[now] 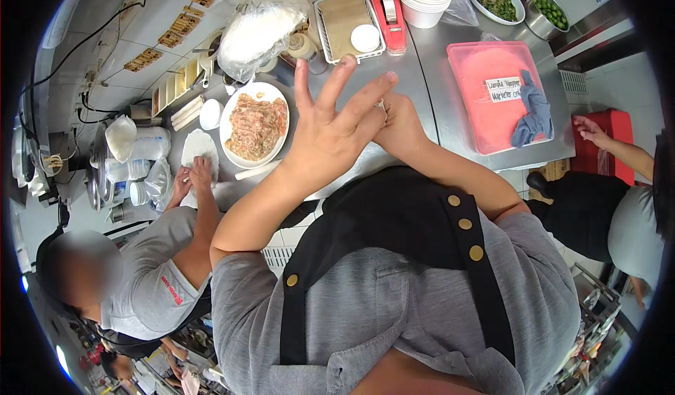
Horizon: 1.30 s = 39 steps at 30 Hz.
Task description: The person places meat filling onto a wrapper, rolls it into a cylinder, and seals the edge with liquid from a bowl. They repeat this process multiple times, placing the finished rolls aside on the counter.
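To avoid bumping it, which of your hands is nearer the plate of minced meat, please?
Left: the left hand is just beside the plate; the right hand lies beyond it.

The left hand (330, 124), fingers spread, touches the right hand (401, 124) above the steel counter (429, 65).

I see both my forearms raised in front of my chest, crossing at the wrists. My left hand (330, 124) is spread wide, fingers (365, 100) fanned out and pointing far and to the right, holding nothing. My right hand (401, 124) sits just behind it, touching it, curled loosely with its fingers mostly hidden by the left one.
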Tool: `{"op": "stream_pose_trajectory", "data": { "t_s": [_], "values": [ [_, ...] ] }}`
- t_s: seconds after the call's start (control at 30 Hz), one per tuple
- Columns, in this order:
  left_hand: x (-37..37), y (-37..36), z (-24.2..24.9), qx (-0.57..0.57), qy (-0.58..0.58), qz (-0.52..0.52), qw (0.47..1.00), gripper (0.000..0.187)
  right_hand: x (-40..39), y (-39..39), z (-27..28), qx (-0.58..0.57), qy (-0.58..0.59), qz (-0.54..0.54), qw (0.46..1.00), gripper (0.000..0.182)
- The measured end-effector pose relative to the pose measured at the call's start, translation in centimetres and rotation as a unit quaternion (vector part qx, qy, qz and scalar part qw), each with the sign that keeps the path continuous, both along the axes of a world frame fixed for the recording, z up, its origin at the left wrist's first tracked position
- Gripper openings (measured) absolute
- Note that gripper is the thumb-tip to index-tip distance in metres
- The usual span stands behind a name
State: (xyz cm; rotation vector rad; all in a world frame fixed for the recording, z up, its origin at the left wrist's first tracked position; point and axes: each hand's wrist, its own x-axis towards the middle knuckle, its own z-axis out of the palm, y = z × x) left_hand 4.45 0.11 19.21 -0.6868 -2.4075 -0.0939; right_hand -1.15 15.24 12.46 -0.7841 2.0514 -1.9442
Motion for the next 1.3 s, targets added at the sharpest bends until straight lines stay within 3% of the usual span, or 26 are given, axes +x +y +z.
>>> {"op": "stream_pose_trajectory", "data": {
  "t_s": [0.07, 0.13, 0.23, 0.6, 0.7, 0.87, 1.03, 1.1, 1.17, 1.23, 1.3],
  "values": [
    [0.1, -0.3, 0.8, -0.018, -0.029, -0.002, 0.999, 0.012, -0.1, 0.3, 0.2, -0.024, 0.002, 0.02, 1.0, 0.024],
    [0.0, -1.0, 1.8, 0.283, -0.147, -0.025, 0.947, 0.026, -0.3, 0.5, 0.7, -0.048, 0.006, 0.036, 0.998, 0.025],
    [0.1, -2.4, 0.0, 0.347, -0.131, 0.001, 0.929, 0.035, -0.1, 0.9, 1.8, -0.089, -0.092, 0.076, 0.989, 0.026],
    [-0.1, -2.4, 0.6, 0.295, -0.151, -0.015, 0.943, 0.024, -0.1, 0.3, 1.8, -0.002, -0.041, 0.076, 0.996, 0.025],
    [-0.4, -2.5, 1.0, 0.223, -0.15, -0.017, 0.963, 0.026, -0.4, -0.1, 0.9, 0.03, -0.025, 0.052, 0.998, 0.024],
    [-1.1, -2.9, -0.8, -0.027, -0.111, -0.052, 0.992, 0.021, -0.9, -0.7, -2.4, 0.033, -0.04, 0.057, 0.997, 0.023],
    [-2.0, -2.9, -3.1, -0.054, -0.127, -0.039, 0.99, 0.014, -1.7, -1.4, -6.0, 0.016, -0.049, 0.08, 0.995, 0.023],
    [-2.3, -2.5, -3.7, -0.065, -0.142, -0.016, 0.988, 0.013, -1.5, -2.4, -6.4, -0.117, 0.054, -0.056, 0.99, 0.029],
    [-2.6, -1.6, -4.2, 0.035, -0.141, 0.06, 0.988, 0.014, -1.4, -1.4, -6.8, -0.056, 0.056, -0.058, 0.995, 0.034],
    [-2.5, -0.7, -4.5, 0.084, -0.156, 0.059, 0.982, 0.016, -1.1, -1.2, -7.4, 0.008, 0.053, -0.06, 0.997, 0.039],
    [-2.7, -0.5, -4.8, 0.136, -0.171, 0.055, 0.974, 0.018, -1.2, -1.3, -7.6, -0.037, -0.102, -0.03, 0.994, 0.038]
  ]
}}
